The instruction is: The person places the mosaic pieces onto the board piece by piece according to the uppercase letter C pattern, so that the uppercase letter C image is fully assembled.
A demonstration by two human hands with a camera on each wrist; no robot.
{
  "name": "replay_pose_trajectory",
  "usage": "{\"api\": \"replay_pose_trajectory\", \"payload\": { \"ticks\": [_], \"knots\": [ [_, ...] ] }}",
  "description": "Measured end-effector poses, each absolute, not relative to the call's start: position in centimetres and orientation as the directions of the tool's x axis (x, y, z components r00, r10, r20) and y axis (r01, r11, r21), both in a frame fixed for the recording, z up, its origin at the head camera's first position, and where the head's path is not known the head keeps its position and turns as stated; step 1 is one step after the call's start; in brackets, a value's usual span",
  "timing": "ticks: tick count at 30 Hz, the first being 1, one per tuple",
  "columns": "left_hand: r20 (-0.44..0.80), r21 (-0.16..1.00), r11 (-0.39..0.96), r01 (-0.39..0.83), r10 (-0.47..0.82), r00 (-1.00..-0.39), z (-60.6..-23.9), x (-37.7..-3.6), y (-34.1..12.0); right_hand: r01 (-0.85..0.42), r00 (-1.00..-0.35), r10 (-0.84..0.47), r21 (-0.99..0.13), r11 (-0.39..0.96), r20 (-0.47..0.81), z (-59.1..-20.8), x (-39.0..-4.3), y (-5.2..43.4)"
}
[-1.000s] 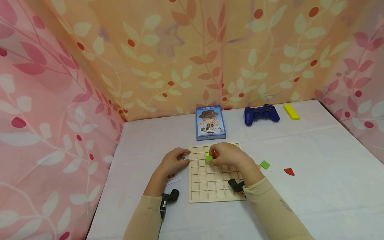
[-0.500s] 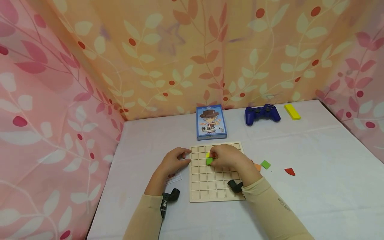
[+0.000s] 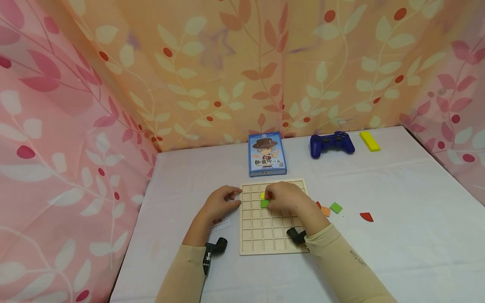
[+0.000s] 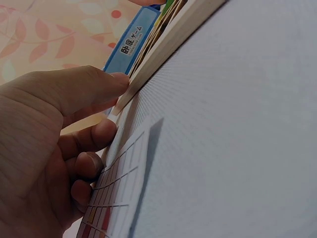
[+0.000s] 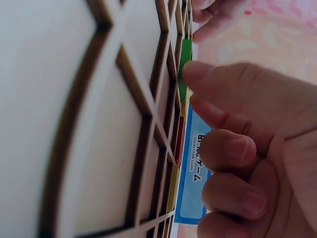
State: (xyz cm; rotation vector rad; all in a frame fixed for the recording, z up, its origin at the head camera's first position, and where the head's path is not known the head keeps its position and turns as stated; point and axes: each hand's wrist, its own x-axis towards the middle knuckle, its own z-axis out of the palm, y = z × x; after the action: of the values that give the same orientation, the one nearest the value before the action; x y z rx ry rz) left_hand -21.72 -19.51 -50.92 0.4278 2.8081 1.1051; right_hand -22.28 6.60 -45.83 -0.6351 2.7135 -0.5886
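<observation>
A wooden grid board point(image 3: 251, 246) lies flat on the table. The thumb and index fingertip of my left hand point(image 3: 219, 203) touch its left edge, the other fingers loosely curled. Beneath that hand is a printed grid card point(image 4: 121, 191). My right hand point(image 3: 289, 198) is over the upper part of the board, its thumb on a green square tile point(image 3: 264, 203) and its index finger bent close by. A yellow tile point(image 3: 262, 195) sits just above the green one. In the right wrist view a red piece point(image 5: 181, 139) and another yellow piece point(image 5: 173, 188) show in the grid.
Right of the board lie an orange piece point(image 3: 325, 211), a loose green tile point(image 3: 335, 208) and a red quarter-round piece point(image 3: 366, 216). Behind the board are a blue game box point(image 3: 267, 153), a blue game controller point(image 3: 331, 144) and a yellow block point(image 3: 369, 141). Patterned curtains point(image 3: 212, 84) enclose the table.
The green tile under my right hand has shifted slightly toward me, to a cell below the yellow one, and lies flatter. My left hand has stayed at the board's edge.
</observation>
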Motion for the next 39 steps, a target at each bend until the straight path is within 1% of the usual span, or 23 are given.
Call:
{"api": "replay_pose_trajectory", "payload": {
  "ticks": [9,16,22,27,34,39],
  "knots": [
    [0.011,0.684,0.695,0.221,0.293,-0.956,-50.4,-21.7,-19.3,-0.383,-0.858,-0.490,-0.444,0.810,-0.153,-45.4,-22.4,6.9],
    [0.005,0.685,0.697,0.212,0.287,-0.958,-50.2,-21.8,-19.3,-0.380,-0.860,-0.493,-0.480,0.791,-0.132,-44.9,-22.2,7.2],
    [0.002,0.683,0.701,0.206,0.280,-0.960,-50.4,-21.7,-19.4,-0.389,-0.868,-0.493,-0.538,0.748,-0.059,-43.0,-21.6,7.9],
    [0.006,0.691,0.692,0.210,0.286,-0.958,-50.9,-21.5,-19.5,-0.382,-0.886,-0.464,-0.600,0.703,0.019,-41.5,-20.5,9.1],
    [0.023,0.682,0.694,0.229,0.293,-0.956,-51.3,-21.5,-19.5,-0.315,-0.920,-0.389,-0.690,0.652,0.053,-40.0,-18.4,11.1],
    [0.040,0.679,0.693,0.243,0.295,-0.955,-51.4,-21.6,-19.6,-0.238,-0.949,-0.312,-0.766,0.597,0.052,-39.9,-16.4,12.5]
  ]
}}
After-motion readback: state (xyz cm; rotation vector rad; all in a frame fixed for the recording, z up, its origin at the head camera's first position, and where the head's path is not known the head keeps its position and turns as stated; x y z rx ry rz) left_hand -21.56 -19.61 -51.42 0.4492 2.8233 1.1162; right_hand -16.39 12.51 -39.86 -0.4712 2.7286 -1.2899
